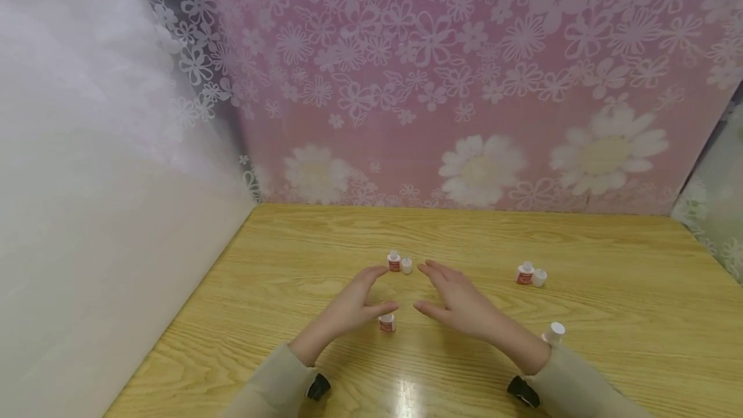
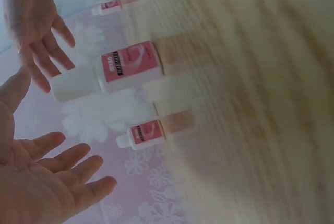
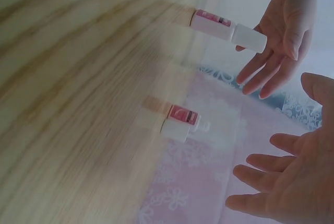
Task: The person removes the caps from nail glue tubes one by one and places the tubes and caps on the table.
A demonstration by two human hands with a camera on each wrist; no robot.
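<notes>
My left hand and right hand hover over the table with fingers spread and relaxed, palms facing each other, a gap between them. Neither one holds anything. Below my left thumb stands a small white bottle with a pink-red label; its tall white cap is on, as the left wrist view shows. Beyond the fingertips is an uncapped bottle of the same kind, upright, with a loose white cap close at its right side.
Farther right another uncapped bottle stands beside its white cap. A white-capped bottle is partly hidden behind my right forearm. The wood-grain table meets a pink flowered backdrop at its far edge and a white sheet at left.
</notes>
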